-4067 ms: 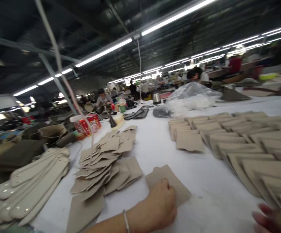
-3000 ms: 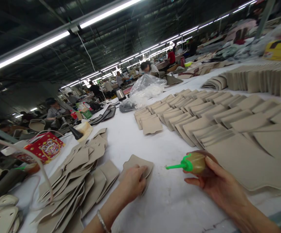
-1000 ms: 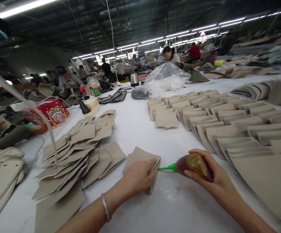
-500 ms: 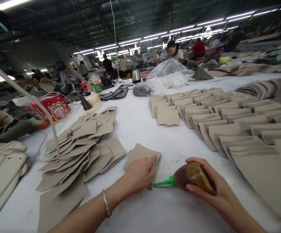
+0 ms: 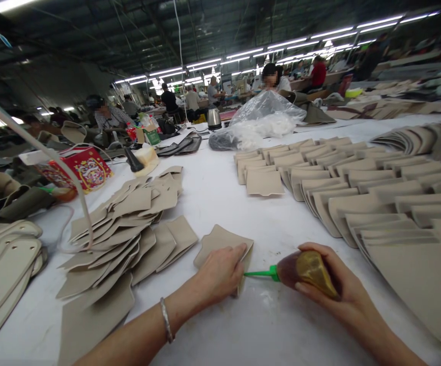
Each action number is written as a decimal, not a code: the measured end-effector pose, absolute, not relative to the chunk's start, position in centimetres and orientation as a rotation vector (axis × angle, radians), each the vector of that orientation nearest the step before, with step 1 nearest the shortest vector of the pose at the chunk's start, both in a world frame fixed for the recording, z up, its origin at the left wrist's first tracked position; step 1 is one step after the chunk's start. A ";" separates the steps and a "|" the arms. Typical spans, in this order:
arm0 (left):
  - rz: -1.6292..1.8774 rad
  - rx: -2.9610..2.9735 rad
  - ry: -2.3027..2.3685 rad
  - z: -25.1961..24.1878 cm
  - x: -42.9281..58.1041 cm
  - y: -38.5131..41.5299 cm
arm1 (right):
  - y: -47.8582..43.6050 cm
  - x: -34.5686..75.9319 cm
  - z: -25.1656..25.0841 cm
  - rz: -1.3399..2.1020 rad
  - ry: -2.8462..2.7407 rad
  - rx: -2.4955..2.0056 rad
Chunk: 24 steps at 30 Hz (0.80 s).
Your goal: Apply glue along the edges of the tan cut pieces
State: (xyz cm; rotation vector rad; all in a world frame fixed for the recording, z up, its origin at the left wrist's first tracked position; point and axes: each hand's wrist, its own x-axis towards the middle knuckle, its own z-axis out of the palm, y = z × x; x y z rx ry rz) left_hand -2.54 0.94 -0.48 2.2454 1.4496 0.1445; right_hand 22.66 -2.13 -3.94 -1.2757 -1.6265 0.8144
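Observation:
My left hand [image 5: 220, 272] holds a folded beige leather-like piece [image 5: 214, 240] down on the white table, the index finger stretched along its right edge and the other fingers curled. My right hand [image 5: 344, 284] is wrapped round a squeeze bottle [image 5: 291, 269] of dark amber liquid, tilted on its side. The thin green nozzle [image 5: 260, 273] points left, and its tip is at the right edge of the piece, close to my left fingers. Whether the tip touches the piece I cannot tell.
A loose pile of beige pieces [image 5: 140, 229] lies to the left, beyond a curved hose [image 5: 77, 185]. Long rows of folded pieces [image 5: 342, 203] cover the right side. Farther back are a red box [image 5: 90, 170], a kettle [image 5: 213, 119], clear plastic [image 5: 268, 114] and several people.
My right hand has shifted the bottle slightly up and to the right, so the nozzle tip is higher along the piece's edge. My left hand has stayed nearly still.

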 end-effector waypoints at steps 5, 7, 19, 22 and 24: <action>0.143 2.263 1.432 -0.6 -2.6 1.0 | -3.3 21.6 -4.1 0.934 -1.562 -1.228; 0.144 2.265 1.423 -0.6 -2.6 1.0 | -3.2 21.7 -4.0 0.935 -1.558 -1.242; 0.181 2.211 1.414 -0.6 -2.7 1.3 | -0.9 23.5 -4.0 0.789 -1.642 -1.274; 0.183 2.206 1.425 -0.6 -2.6 1.3 | -1.0 23.5 -4.0 0.829 -1.645 -1.248; 0.181 2.205 1.431 -0.6 -2.6 1.3 | -0.6 23.6 -4.0 0.801 -1.639 -1.267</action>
